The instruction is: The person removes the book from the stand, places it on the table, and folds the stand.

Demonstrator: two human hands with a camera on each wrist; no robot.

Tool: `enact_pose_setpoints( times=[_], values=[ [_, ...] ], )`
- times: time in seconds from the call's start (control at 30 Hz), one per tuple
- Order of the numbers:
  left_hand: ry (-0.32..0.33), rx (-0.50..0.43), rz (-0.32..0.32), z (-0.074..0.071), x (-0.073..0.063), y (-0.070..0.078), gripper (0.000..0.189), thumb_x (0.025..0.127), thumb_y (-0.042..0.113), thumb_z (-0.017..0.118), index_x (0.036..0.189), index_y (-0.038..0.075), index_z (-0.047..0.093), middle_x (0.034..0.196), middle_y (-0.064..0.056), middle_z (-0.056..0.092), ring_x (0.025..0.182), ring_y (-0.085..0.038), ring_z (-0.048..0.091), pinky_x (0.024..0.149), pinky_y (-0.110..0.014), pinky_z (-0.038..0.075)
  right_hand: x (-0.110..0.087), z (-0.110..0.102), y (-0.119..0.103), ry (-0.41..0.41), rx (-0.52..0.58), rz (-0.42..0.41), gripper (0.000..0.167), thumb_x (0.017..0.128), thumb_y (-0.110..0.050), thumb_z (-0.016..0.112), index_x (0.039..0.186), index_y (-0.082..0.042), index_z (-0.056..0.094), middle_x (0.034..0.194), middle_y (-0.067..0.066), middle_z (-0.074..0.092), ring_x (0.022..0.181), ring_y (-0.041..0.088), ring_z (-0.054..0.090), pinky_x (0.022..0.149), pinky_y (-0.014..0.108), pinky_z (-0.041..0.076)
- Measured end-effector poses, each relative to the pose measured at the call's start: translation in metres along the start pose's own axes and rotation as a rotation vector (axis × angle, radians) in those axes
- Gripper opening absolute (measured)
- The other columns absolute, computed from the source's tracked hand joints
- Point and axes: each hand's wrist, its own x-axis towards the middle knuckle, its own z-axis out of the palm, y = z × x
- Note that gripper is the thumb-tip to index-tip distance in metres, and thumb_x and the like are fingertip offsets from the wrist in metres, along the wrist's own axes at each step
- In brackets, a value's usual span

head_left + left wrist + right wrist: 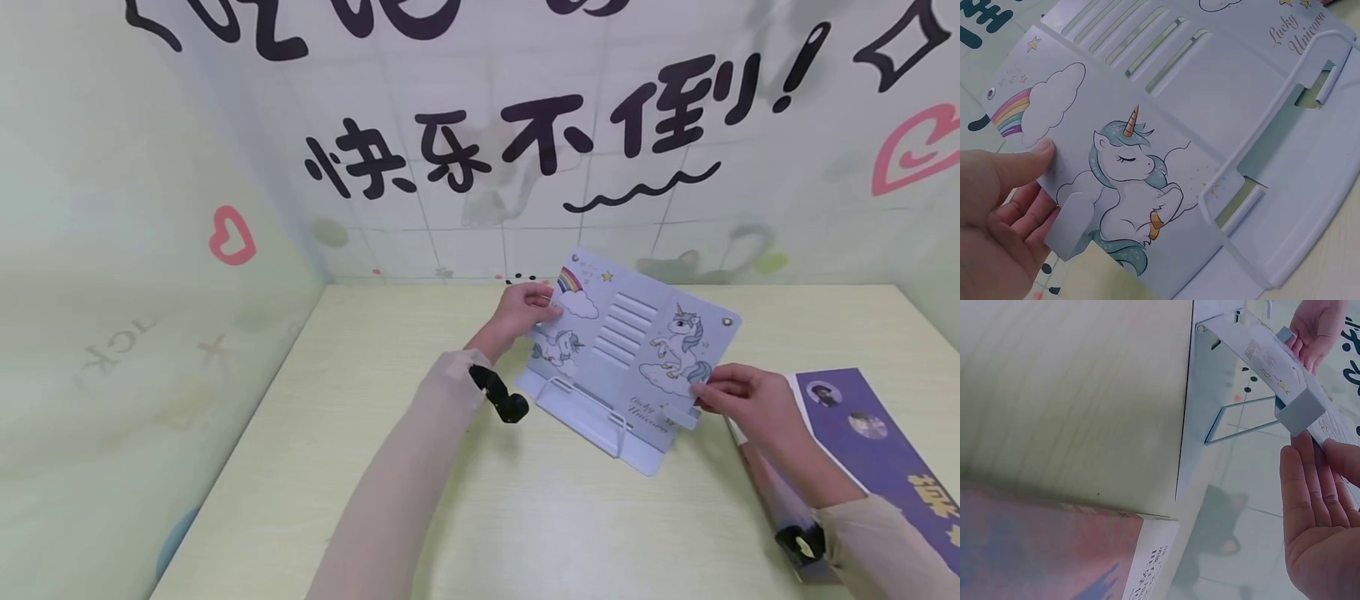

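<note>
A pale metal book stand (622,367) printed with unicorns, a rainbow and clouds is tilted toward the head camera. My left hand (525,307) pinches its left edge, thumb over the front face beside the rainbow cloud. At the opposite edge my right hand (753,400) grips the panel near the lower corner, close to a small side tab. A wire page holder (1210,200) runs along the front ledge. Behind the panel, the right wrist view shows a wire support leg (1241,415) between the panel and the flat base (1194,412).
A thick purple book or box (862,433) with round pictures and yellow lettering lies on the table at the right, under my right forearm. The pale wooden table (360,400) meets a printed wall (450,242) at the back.
</note>
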Motion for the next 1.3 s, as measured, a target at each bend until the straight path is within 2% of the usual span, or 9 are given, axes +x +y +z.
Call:
enact_pose_setpoints(
  times=[0.2, 0.33, 0.63, 0.87, 1.1, 1.3],
  values=[
    [-0.012, 0.003, -0.016, -0.007, -0.003, -0.004, 0.034, 0.080, 0.009, 0.071, 0.112, 0.002, 0.059, 0.096, -0.008, 0.059, 0.084, -0.017, 0.055, 0.068, -0.021, 0.048, 0.006, -0.001, -0.003, -0.002, -0.018, 0.000, 0.036, 0.085, -0.011, 0.065, 0.102, 0.019, 0.054, 0.074, -0.005, 0.068, 0.065, 0.006, 0.064, 0.063, 0.022, 0.053],
    [-0.033, -0.032, -0.015, -0.012, -0.009, -0.006, 0.035, 0.081, 0.006, 0.069, 0.113, 0.000, 0.057, 0.094, -0.009, 0.058, 0.080, -0.017, 0.056, 0.069, -0.022, 0.050, 0.013, -0.003, -0.004, -0.014, -0.031, -0.001, 0.037, 0.086, -0.013, 0.064, 0.103, 0.018, 0.054, 0.074, -0.006, 0.068, 0.065, 0.005, 0.064, 0.063, 0.016, 0.051],
    [-0.062, -0.100, -0.023, -0.023, -0.025, -0.016, 0.030, 0.082, 0.003, 0.067, 0.111, -0.002, 0.056, 0.090, -0.010, 0.059, 0.078, -0.018, 0.059, 0.071, -0.027, 0.053, 0.031, -0.005, -0.007, -0.084, -0.131, 0.032, 0.044, 0.088, -0.022, 0.063, 0.109, 0.015, 0.054, 0.086, 0.012, 0.068, 0.069, 0.006, 0.065, 0.064, 0.010, 0.044],
    [-0.066, -0.086, -0.026, -0.030, -0.035, -0.022, 0.029, 0.084, 0.005, 0.066, 0.111, 0.000, 0.058, 0.093, -0.010, 0.061, 0.079, -0.019, 0.061, 0.073, -0.027, 0.052, 0.045, -0.004, -0.010, -0.122, -0.151, 0.024, 0.043, 0.088, -0.022, 0.063, 0.110, 0.014, 0.055, 0.090, 0.017, 0.067, 0.071, 0.006, 0.065, 0.065, 0.011, 0.045],
    [-0.114, -0.088, -0.005, -0.035, -0.046, -0.024, 0.027, 0.086, 0.004, 0.062, 0.113, -0.001, 0.059, 0.097, -0.013, 0.059, 0.083, -0.021, 0.061, 0.075, -0.028, 0.052, 0.057, -0.002, -0.012, -0.150, -0.146, 0.016, 0.040, 0.088, -0.018, 0.063, 0.110, 0.015, 0.054, 0.091, 0.018, 0.067, 0.071, 0.007, 0.065, 0.066, 0.014, 0.049],
    [-0.142, -0.100, -0.014, -0.038, -0.056, -0.023, 0.031, 0.088, 0.004, 0.059, 0.119, 0.002, 0.056, 0.104, -0.012, 0.060, 0.086, -0.022, 0.061, 0.076, -0.029, 0.052, 0.067, -0.002, -0.015, -0.185, -0.144, 0.039, 0.043, 0.087, -0.018, 0.064, 0.113, 0.015, 0.053, 0.092, 0.015, 0.067, 0.073, 0.007, 0.065, 0.067, 0.014, 0.049]
  ],
)
